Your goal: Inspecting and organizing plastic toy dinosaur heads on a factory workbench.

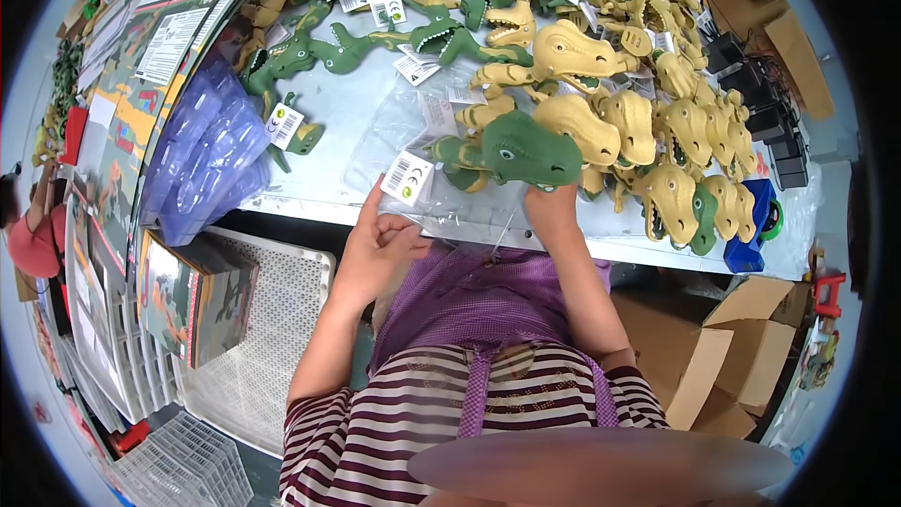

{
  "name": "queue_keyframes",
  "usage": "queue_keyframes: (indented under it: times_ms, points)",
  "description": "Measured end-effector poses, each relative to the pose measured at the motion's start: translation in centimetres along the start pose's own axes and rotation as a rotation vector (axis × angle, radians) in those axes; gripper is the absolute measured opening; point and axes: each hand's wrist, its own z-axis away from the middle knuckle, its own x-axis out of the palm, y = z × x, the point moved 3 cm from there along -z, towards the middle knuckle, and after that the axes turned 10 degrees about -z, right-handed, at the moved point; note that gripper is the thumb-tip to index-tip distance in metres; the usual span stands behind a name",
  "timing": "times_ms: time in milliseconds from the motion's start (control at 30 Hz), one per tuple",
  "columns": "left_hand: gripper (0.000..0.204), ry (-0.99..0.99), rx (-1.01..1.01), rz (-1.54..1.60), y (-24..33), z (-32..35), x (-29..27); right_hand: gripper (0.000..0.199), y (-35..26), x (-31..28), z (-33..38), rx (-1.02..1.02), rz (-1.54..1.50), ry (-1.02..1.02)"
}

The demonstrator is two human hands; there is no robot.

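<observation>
Right in front of me a green toy dinosaur (527, 152) lies at the table's near edge, its head toward the right. A white tag (407, 177) hangs at its left end. Clear thin plastic bag film (457, 216) spreads around and below the toy. My left hand (383, 242) is closed at the left edge of this film, its index finger reaching up beside the tag. From below, my right hand (552, 211) grips the green toy under its head; most of its fingers are hidden there.
Tan toy dinosaurs (668, 202) crowd the right of the table (324, 164); more green and tan ones lie behind. Blue-tinted clear plastic trays (208, 150) and printed cardboard sheets (127, 103) are stacked left. Below stand a white crate (272, 319) and an open carton (727, 357).
</observation>
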Motion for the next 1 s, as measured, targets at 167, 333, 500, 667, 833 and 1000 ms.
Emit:
queue_keyframes:
  times_ms: [167,333,500,667,833,1000]
  points:
    - [0.069,-0.013,-0.012,-0.067,0.7,0.6,-1.5,0.028,0.8,0.1,0.5,-0.01,0.012,-0.011]
    - [0.066,0.063,0.065,-0.167,1.2,0.7,-3.1,0.034,0.9,0.2,0.5,0.02,-0.013,-0.038]
    - [0.064,0.103,0.106,-0.178,1.5,0.7,-3.1,0.029,1.5,0.4,0.7,0.036,-0.02,0.008]
    - [0.062,0.125,0.12,-0.186,1.9,0.7,-2.7,0.027,1.6,0.5,0.9,0.07,-0.018,0.006]
    - [0.057,0.194,0.329,-0.229,4.3,-0.4,-3.2,0.033,2.3,0.7,0.9,0.1,-0.04,-0.065]
    - [0.043,0.165,0.803,-0.582,13.1,-6.0,0.6,0.034,2.0,0.4,0.7,0.105,-0.007,-0.079]
